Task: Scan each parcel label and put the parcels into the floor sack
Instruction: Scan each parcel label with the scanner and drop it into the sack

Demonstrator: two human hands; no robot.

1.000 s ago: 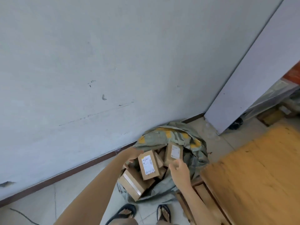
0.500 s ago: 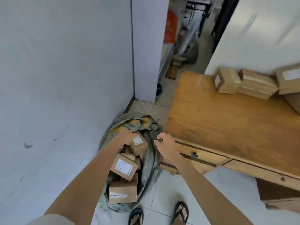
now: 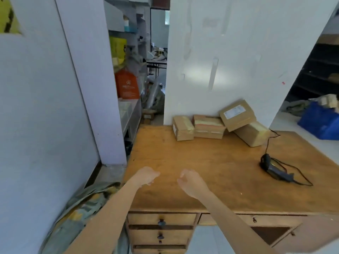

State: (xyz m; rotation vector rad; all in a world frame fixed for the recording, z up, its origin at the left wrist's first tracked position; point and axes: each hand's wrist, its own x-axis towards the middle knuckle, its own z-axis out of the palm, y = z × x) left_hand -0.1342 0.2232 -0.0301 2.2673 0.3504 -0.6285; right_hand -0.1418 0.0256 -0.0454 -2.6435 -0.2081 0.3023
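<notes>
Wooden desk (image 3: 211, 162) with four parcels (image 3: 209, 126) and corded scanner (image 3: 275, 168).

This is a parcel sorting room: taped brown cardboard parcels (image 3: 209, 126) sit against the far wall on a worn wooden desk (image 3: 201, 162), with a black corded handheld scanner (image 3: 273, 167) at right, a grey-green woven sack (image 3: 82, 204) on the near-left floor and dark pigeonhole shelving (image 3: 319, 70) far right.
</notes>
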